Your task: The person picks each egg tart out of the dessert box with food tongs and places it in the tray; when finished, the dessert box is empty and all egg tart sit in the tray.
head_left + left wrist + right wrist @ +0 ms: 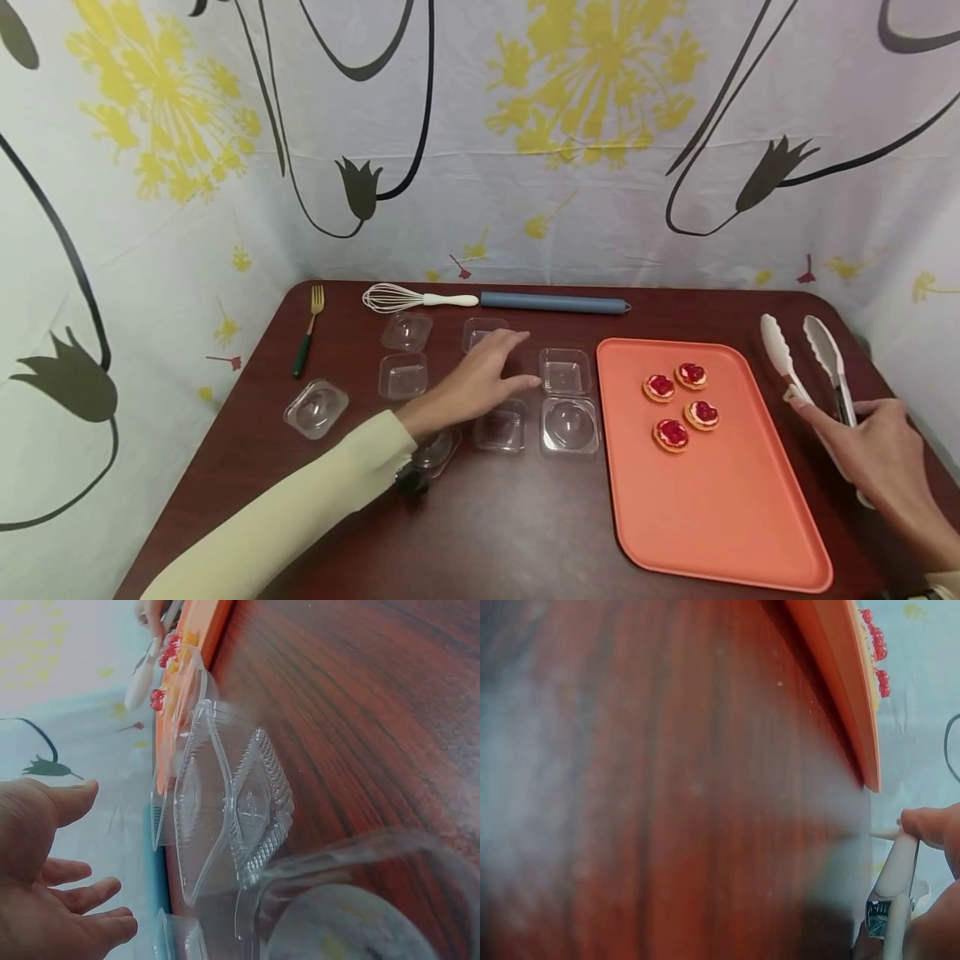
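Observation:
My left hand (472, 383) reaches over the clear plastic containers, fingers extended and thumb apart, with nothing held. Below it lies a clear container (500, 427), and another container (483, 332) is partly hidden behind the fingers. In the left wrist view the left hand (60, 877) is spread beside the hinged clear plastic (251, 799). At the table's right side my right hand (877, 450) grips white-tipped tongs (780, 350), whose arms stand apart with nothing between the tips. The right wrist view shows the tongs' handle end (896, 870) in the right hand (937, 900).
An orange tray (720, 517) bears several small berry-topped tarts (670, 434). More clear containers (570, 425) lie left of it. Along the back are a white whisk (420, 298) and a blue rolling pin (555, 302). A green-handled fork (303, 354) lies at the left.

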`<state>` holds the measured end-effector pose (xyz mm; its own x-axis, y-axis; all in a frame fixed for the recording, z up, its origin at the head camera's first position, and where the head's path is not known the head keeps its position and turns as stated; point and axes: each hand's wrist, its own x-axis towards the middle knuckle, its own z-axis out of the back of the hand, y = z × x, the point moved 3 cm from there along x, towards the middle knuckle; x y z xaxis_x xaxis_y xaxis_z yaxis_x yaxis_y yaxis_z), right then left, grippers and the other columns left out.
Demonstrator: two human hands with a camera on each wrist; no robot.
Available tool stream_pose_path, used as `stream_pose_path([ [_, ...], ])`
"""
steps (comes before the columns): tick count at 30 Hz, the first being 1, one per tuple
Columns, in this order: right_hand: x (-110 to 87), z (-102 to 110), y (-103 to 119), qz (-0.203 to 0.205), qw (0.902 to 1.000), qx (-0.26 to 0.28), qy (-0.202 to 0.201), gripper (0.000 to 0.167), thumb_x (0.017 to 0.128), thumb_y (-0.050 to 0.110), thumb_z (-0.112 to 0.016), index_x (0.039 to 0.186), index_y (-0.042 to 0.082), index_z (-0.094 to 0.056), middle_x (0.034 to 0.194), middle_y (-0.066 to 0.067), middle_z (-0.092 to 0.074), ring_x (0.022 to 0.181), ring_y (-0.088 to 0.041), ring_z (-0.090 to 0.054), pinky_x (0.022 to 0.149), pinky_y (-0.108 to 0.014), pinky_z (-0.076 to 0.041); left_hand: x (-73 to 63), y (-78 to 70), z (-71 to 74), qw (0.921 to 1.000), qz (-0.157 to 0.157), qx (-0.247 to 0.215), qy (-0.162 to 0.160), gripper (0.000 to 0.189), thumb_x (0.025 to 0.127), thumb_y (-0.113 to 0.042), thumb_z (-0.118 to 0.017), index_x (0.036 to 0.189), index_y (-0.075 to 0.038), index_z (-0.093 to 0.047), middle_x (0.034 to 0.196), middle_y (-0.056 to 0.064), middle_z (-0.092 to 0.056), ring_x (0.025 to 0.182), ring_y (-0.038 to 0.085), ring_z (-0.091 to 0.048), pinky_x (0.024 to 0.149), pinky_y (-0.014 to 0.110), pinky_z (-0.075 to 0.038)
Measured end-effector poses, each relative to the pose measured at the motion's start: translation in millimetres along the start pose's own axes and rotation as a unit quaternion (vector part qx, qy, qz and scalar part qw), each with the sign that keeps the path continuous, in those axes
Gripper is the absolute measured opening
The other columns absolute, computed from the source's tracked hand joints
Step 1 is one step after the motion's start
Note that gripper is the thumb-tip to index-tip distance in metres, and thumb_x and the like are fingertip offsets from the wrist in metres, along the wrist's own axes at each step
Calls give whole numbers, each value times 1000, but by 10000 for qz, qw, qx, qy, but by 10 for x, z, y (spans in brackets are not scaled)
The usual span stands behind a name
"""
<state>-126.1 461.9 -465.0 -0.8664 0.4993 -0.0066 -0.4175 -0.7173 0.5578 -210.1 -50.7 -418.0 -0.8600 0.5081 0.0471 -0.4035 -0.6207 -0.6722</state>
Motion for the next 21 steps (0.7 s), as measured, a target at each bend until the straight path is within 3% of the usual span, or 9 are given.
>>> stream_pose_path([
  [2,14,-8,-16,-2,10000,-18,26,98,93,63,-81,133,-21,-49,78,-23,-67,64,-29,-60,48,-33,-43,-30,11,24,10000,32,-12,-38,78,106,-34,-78,168,-4,-42,170,22,-44,160,37,-38,131,56,-32],
  [8,38,-24,-53,66,9999,-74,41,93,93,63,-80,127,-19,-54,79,-23,-69,66,-29,-61,49,-31,-43,-131,39,145,9996,47,-125,-259,78,105,-34,-79,168,-5,-43,167,18,-47,155,36,-45,128,55,-37],
  [12,35,-23,-69,166,9994,-241,165,87,96,64,-76,115,-20,-63,72,-17,-68,61,-26,-60,49,-34,-44,-203,90,258,9986,107,-205,-468,76,105,-34,-79,166,-5,-46,169,19,-46,159,39,-40,130,59,-32],
  [21,46,-38,-111,316,9978,-562,157,87,97,60,-77,105,-25,-63,78,-31,-67,63,-32,-61,52,-36,-44,-437,287,504,9944,154,-74,-1042,71,103,-29,-81,162,-2,-52,162,17,-55,152,35,-49,127,56,-38],
])
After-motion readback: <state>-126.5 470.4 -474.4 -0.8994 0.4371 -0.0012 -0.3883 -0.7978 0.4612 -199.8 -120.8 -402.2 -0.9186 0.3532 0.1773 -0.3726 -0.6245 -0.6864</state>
